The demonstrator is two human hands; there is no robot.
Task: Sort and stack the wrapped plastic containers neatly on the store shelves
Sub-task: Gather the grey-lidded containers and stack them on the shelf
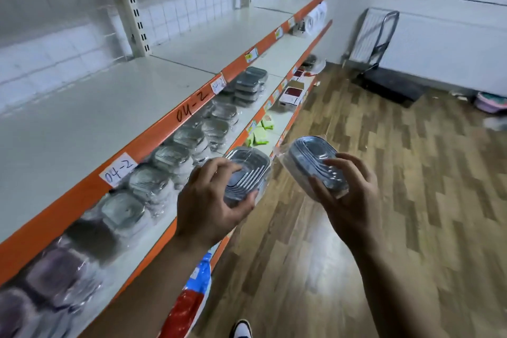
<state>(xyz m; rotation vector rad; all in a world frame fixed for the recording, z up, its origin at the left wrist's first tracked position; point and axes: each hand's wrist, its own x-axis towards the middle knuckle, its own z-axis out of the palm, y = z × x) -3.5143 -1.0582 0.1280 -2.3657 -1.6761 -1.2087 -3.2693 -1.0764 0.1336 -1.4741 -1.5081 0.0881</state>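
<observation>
Head view: both hands are raised in front of the shelving, and each grips one wrapped container. The left hand (211,200) curls its fingers over the top and its thumb under the near edge of the left container (248,170), a grey rectangular unit sealed in clear film. This unit is held tilted at the front edge of the middle shelf (285,57), just beside the row of wrapped containers (170,156) that lines that shelf. The right hand (348,195) grips the right container (312,156) from the near side, with its fingertips hooked over the ridged lid. This unit is over the wooden floor (384,200), clear of the shelving, and near the left container but apart from it. The row runs from the blurred, darker units at the lower left to a taller stack (251,82) farther along. The top shelf (96,118) has an orange front strip (153,137) carrying a white label (118,169) marked "04-2". Green packets (259,132) and red-and-white boxes (292,94) lie on the lower shelf. A platform trolley (384,82) stands against the far wall. A red, white and blue bag (192,296) hangs below the left forearm, and a shoe (242,329) shows at the bottom edge.
</observation>
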